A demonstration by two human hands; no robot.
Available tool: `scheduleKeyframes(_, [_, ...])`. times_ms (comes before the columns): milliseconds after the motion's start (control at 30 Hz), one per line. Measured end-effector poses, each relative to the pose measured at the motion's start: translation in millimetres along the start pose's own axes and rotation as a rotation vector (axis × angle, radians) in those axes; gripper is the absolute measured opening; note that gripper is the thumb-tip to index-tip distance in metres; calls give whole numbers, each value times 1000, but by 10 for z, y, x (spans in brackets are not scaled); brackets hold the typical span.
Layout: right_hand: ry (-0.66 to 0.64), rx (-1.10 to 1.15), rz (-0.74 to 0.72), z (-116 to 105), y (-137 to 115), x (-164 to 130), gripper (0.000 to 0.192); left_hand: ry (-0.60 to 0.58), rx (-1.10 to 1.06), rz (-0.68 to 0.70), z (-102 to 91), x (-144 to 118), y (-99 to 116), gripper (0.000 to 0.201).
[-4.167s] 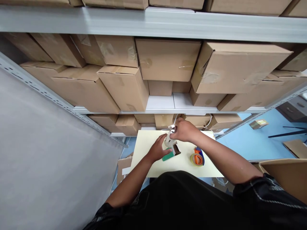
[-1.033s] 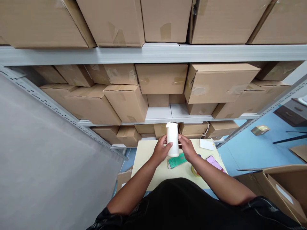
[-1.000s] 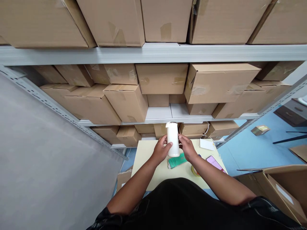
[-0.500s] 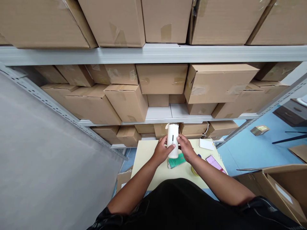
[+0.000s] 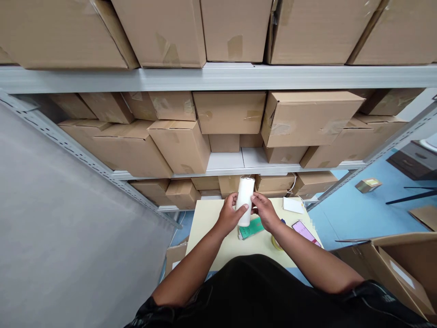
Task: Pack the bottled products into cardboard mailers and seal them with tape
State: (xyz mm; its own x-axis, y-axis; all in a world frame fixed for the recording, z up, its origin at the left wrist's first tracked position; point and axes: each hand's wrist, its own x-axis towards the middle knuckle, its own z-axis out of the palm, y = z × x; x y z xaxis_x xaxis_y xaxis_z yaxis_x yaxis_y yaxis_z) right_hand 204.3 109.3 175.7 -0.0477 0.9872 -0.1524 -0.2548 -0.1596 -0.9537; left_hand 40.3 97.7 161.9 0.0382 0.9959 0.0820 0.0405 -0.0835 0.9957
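A white tumbler (image 5: pixel 245 200) with a metal-coloured rim at its top is held nearly upright above the cream table (image 5: pixel 218 248). My left hand (image 5: pixel 229 213) grips it from the left, thumb across its front. From the right, my right hand (image 5: pixel 265 211) pinches its side with the fingertips. The tumbler's face toward me is plain white, and a bit of dark print shows at its left edge. Below it on the table lies a green box (image 5: pixel 251 228), partly covered by the tumbler.
A phone (image 5: pixel 306 233) with a lit screen, a white box (image 5: pixel 292 205) and a yellow tape roll (image 5: pixel 276 243), half hidden by my forearm, are on the table. Shelves of cardboard boxes (image 5: pixel 179 143) rise ahead. An open carton (image 5: pixel 392 269) stands at right, a grey wall (image 5: pixel 75 218) at left.
The tumbler has been turned in my hands: its dark printed lettering has swung from the front to the left edge, and the strap loop at its top no longer shows.
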Motion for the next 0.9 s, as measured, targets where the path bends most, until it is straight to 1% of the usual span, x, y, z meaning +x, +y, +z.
scheduleKeyframes(67, [-6,28,2,-5,-4,0,42,28,10,-11,-3,9,-5,52])
scheduleKeyframes(200, [9,35,-16,-18,9,14,38,8,-98,-41,23,-1,18,46])
scheduleKeyframes(333, [-22,10,29,-6,5,4,43,32,-160,-96,56,-32,60,44])
scheduleKeyframes(400, [-39,3,47,5,-6,-7,46,27,-132,-104,55,-41,79,39])
scheduleKeyframes(467, [-32,-16,34,13,-19,-15,47,38,-38,-81,43,-43,94,38])
scheduleKeyframes(533, [-25,-33,13,14,-30,-17,46,77,72,-43,26,-39,103,42])
scheduleKeyframes(600, [-22,-30,-4,8,-34,-13,45,89,112,-25,14,-34,108,47])
scheduleKeyframes(733, [10,37,-15,-17,-20,11,40,43,-55,-57,18,-34,121,48])
scheduleKeyframes(800, [17,61,-18,-25,-7,21,39,58,-117,-83,28,-41,129,46])
scheduleKeyframes(900, [15,52,-13,-26,3,26,40,68,-134,-107,43,-51,141,39])
